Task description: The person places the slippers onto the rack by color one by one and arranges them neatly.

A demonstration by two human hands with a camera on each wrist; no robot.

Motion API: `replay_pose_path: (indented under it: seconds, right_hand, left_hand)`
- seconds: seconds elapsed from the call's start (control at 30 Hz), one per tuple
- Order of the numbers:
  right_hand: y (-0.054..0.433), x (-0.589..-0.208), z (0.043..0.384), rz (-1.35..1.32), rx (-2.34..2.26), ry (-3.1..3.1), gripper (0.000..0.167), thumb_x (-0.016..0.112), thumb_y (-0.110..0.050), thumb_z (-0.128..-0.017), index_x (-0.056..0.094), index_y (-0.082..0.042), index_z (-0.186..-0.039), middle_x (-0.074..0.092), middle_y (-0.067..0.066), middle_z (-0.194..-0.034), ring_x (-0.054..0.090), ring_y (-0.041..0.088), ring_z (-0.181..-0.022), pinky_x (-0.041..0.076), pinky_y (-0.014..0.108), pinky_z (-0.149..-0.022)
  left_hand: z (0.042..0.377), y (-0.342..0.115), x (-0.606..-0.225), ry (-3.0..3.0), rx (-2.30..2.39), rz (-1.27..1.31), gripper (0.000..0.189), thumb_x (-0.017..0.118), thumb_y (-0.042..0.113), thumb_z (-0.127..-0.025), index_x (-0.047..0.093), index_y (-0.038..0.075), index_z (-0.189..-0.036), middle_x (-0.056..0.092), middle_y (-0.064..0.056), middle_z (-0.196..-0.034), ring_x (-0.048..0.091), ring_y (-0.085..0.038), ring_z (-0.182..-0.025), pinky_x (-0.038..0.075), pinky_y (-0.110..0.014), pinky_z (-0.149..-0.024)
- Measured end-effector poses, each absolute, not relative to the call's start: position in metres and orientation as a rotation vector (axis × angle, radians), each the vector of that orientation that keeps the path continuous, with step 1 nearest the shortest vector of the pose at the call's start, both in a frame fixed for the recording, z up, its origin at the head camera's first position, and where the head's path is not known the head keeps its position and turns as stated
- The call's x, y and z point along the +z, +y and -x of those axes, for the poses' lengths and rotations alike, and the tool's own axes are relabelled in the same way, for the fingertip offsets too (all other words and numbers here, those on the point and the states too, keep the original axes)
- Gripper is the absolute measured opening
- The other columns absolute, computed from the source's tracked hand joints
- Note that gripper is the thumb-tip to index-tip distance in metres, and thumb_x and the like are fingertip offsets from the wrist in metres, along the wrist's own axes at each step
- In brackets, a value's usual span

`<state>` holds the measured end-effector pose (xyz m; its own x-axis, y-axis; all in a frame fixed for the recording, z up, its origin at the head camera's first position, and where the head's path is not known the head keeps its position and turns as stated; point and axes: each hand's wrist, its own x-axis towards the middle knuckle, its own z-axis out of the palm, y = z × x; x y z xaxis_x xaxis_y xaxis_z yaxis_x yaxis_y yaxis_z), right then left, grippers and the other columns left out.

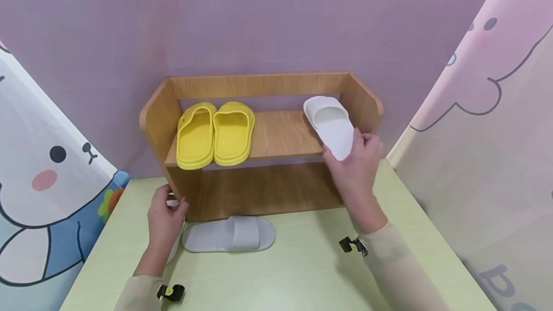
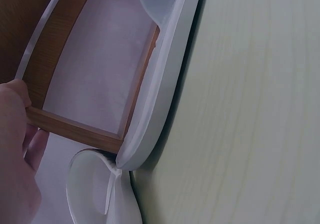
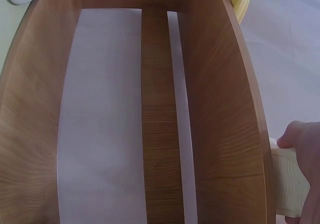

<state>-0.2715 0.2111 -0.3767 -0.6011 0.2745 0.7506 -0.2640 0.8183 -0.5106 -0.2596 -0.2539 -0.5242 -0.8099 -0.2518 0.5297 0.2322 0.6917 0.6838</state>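
A two-tier wooden shoe rack (image 1: 285, 131) stands against the backdrop. My left hand (image 1: 166, 217) pinches the front edge of its left side panel, low down; the left wrist view shows thumb and fingers (image 2: 37, 146) on either side of the wood. On the upper shelf at the right lies a white slipper (image 1: 330, 121), toe to the back and heel jutting over the front edge. My right hand (image 1: 358, 167) grips it by the heel, thumb on one side and fingers on the other. Its wavy-patterned sole (image 3: 287, 181) shows in the right wrist view.
Two yellow clogs (image 1: 196, 140) sit side by side on the upper shelf's left. A grey slipper (image 1: 207, 236) lies sideways on the pale table (image 1: 298, 272) before the rack. Another white slipper (image 2: 92, 184), partly hidden by my left hand in the head view, is beside the rack's left end.
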Motion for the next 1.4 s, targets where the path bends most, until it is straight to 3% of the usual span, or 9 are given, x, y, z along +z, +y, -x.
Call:
replay_pose_path:
  seconds: [0.57, 0.9, 1.4]
  right_hand:
    - [0.199, -0.372, 0.286, 0.116, 0.681, -2.153, 0.081, 0.087, -0.049, -0.087, 0.065, 0.011, -0.138, 0.050, 0.027, -0.119, 0.046, 0.045, -0.114, 0.045, 0.056, -0.091]
    - [0.197, -0.371, 0.284, 0.150, 0.820, -2.215, 0.093, 0.093, -0.053, -0.086, 0.060, 0.006, -0.150, 0.047, 0.025, -0.130, 0.043, 0.044, -0.125, 0.045, 0.056, -0.101]
    - [0.202, -0.365, 0.276, 0.070, 0.938, -2.256, 0.085, 0.094, -0.045, -0.088, 0.062, 0.006, -0.148, 0.049, 0.029, -0.134, 0.043, 0.046, -0.129, 0.044, 0.058, -0.104]
  left_hand:
    - [0.260, -0.255, -0.525, -2.280, -1.038, -0.012, 0.047, 0.075, 0.000, -0.098, 0.056, 0.001, -0.142, 0.063, -0.017, -0.129, 0.069, -0.034, -0.109, 0.042, 0.001, -0.077]
    - [0.260, -0.252, -0.524, -2.300, -1.043, -0.029, 0.048, 0.075, 0.003, -0.099, 0.056, 0.002, -0.143, 0.062, -0.016, -0.131, 0.069, -0.033, -0.110, 0.043, 0.001, -0.078]
    - [0.259, -0.252, -0.524, -2.293, -1.044, -0.032, 0.049, 0.075, 0.002, -0.099, 0.056, 0.002, -0.144, 0.063, -0.016, -0.131, 0.069, -0.033, -0.110, 0.041, 0.000, -0.078]
